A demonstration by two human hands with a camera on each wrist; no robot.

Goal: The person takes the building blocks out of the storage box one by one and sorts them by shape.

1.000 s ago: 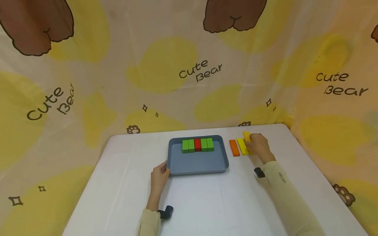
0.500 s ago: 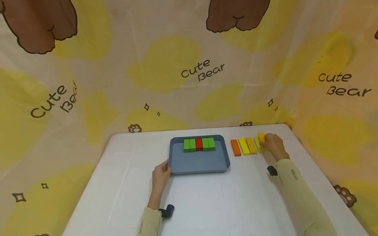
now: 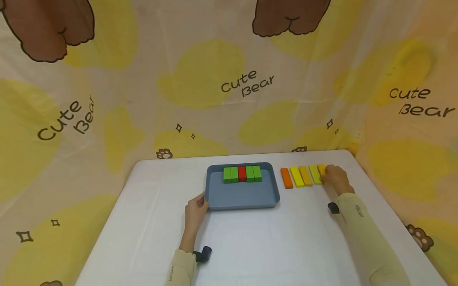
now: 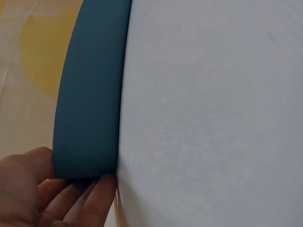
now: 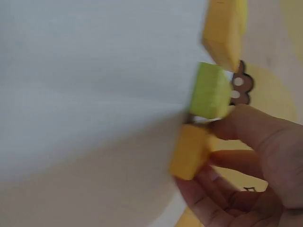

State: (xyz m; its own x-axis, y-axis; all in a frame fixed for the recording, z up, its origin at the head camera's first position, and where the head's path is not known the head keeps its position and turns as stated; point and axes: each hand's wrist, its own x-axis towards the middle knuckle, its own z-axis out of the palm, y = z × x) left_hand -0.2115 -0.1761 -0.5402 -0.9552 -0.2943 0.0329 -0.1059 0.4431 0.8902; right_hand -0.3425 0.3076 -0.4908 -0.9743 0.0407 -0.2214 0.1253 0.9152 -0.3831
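In the head view my left hand (image 3: 196,206) grips the near left corner of a blue-grey tray (image 3: 243,200); the left wrist view has thumb and fingers around the tray's wall (image 4: 90,94). At the far right, my right hand (image 3: 338,179) holds an amber block (image 3: 321,169) at the end of a row of blocks. The right wrist view shows this block (image 5: 190,151) between thumb and fingers, right beside a yellow-green block (image 5: 207,90). Leftward along the row lie the yellow-green block (image 3: 315,174), another amber block (image 3: 305,176), a yellow block (image 3: 296,176) and an orange block (image 3: 286,178).
Inside the tray, along its far side, a red block (image 3: 242,174) stands between green blocks (image 3: 230,175), two on either side. The white table (image 3: 257,246) ends at the printed cloth backdrop (image 3: 200,87) behind the tray and blocks.
My right hand has moved right along the row, then slightly lower with the amber block, which now lies level with the others. My left hand keeps its grip on the tray corner.
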